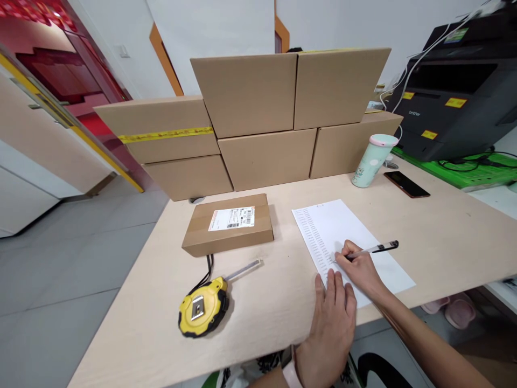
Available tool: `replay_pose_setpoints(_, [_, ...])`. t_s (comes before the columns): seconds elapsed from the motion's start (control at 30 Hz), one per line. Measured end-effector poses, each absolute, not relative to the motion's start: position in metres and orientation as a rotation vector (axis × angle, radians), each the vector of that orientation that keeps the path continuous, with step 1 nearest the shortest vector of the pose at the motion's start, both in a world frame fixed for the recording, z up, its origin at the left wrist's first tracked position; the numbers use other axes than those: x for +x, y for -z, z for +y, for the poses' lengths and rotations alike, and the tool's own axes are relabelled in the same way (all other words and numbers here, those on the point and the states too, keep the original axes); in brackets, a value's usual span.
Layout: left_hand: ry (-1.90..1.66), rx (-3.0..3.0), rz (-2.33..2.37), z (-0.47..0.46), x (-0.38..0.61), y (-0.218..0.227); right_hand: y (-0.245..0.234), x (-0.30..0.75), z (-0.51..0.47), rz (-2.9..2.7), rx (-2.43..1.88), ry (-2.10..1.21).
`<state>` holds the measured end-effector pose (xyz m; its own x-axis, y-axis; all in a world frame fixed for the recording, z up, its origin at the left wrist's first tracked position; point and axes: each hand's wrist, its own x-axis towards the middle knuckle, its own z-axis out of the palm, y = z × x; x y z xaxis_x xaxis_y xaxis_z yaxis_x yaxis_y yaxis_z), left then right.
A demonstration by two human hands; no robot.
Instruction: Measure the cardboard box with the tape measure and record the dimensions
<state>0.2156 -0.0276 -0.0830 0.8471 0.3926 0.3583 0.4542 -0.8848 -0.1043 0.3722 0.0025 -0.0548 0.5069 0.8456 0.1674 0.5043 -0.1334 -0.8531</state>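
A sheet of paper (355, 226) with printed columns of small text along its left side lies on the table (274, 302). My right hand (361, 272) grips a black-capped pen (377, 248), its tip at the printed columns. Flat over the sheet's near left edge rests my left hand (333, 323), fingers stretched out and nothing in it. To the left lies a yellow and black tape measure (204, 308) with a short length of blade pulled out. Behind it is a small cardboard box (230, 222) with a white shipping label (232, 218).
Larger cardboard boxes (266, 159) are stacked along the table's back. At the right stand a mint-green tumbler (372, 161), a phone (406, 184) lying flat, and a black printer (452, 108) on a green surface (456, 170). The table's left edge borders a tiled floor (81, 280).
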Motion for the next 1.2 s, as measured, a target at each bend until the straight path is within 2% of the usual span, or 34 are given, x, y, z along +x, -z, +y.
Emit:
replay_pose_setpoints(0.5, [0.482,-2.952,-0.688,-0.028,0.212,0.070,0.050,0.381,-0.001,-1.096,-1.852,-0.339])
replay_pose_setpoints(0.73, [0.542,-3.250,-0.622,-0.024,0.172,0.027,0.055,0.435,-0.002,-1.772,-2.085,0.136])
replay_pose_setpoints(0.8, [0.669,-3.212,-0.741,-0.015,0.143,0.016,0.064,0.449,0.003,-1.833,-2.103,0.159])
replay_pose_setpoints(0.97, [0.842,-2.846,-1.522,0.014,0.043,0.008,0.063,0.447,0.013,-1.787,-1.923,0.259])
replay_pose_setpoints(1.07, [0.819,-2.732,-1.814,0.031,-0.008,0.014,0.045,0.409,0.018,-1.735,-1.822,0.171])
replay_pose_setpoints(1.2, [0.764,-2.902,-1.830,0.048,-0.039,0.017,0.026,0.321,0.035,-1.995,-1.526,-0.294])
